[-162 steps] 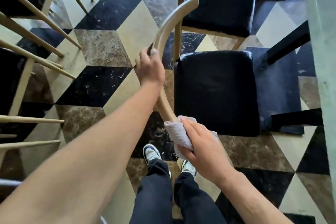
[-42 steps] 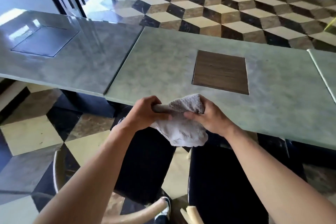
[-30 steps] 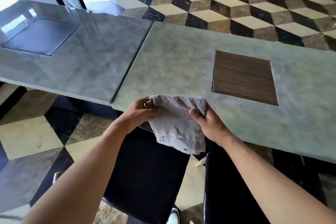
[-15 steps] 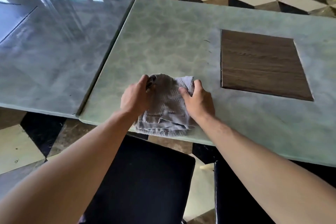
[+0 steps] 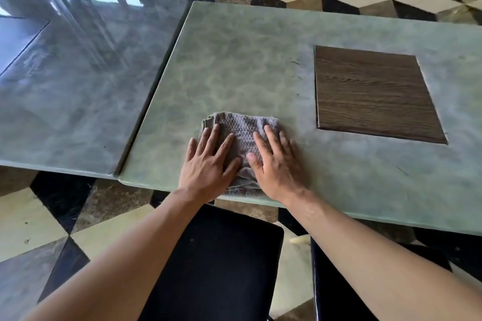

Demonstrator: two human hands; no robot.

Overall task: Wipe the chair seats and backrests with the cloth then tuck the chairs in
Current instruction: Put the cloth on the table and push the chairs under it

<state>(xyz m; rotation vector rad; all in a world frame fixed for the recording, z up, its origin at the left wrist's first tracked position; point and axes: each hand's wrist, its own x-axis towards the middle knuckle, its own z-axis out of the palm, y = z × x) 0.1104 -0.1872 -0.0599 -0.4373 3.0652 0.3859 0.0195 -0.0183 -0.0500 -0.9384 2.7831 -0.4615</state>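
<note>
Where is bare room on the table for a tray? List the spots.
Bare stone runs from the cloth back to the far edge, bordered left by the seam with the neighbouring grey tabletop and right by the wooden inset. Another strip lies along the near edge, right of the right hand. The spot under both hands, left hand included, is crowded.

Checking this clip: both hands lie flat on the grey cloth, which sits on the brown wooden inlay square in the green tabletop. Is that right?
Not quite. The head view shows the left hand and right hand flat on the grey cloth, but the cloth lies on the green marbled tabletop near its front edge, left of the brown wooden inlay and apart from it.
</note>
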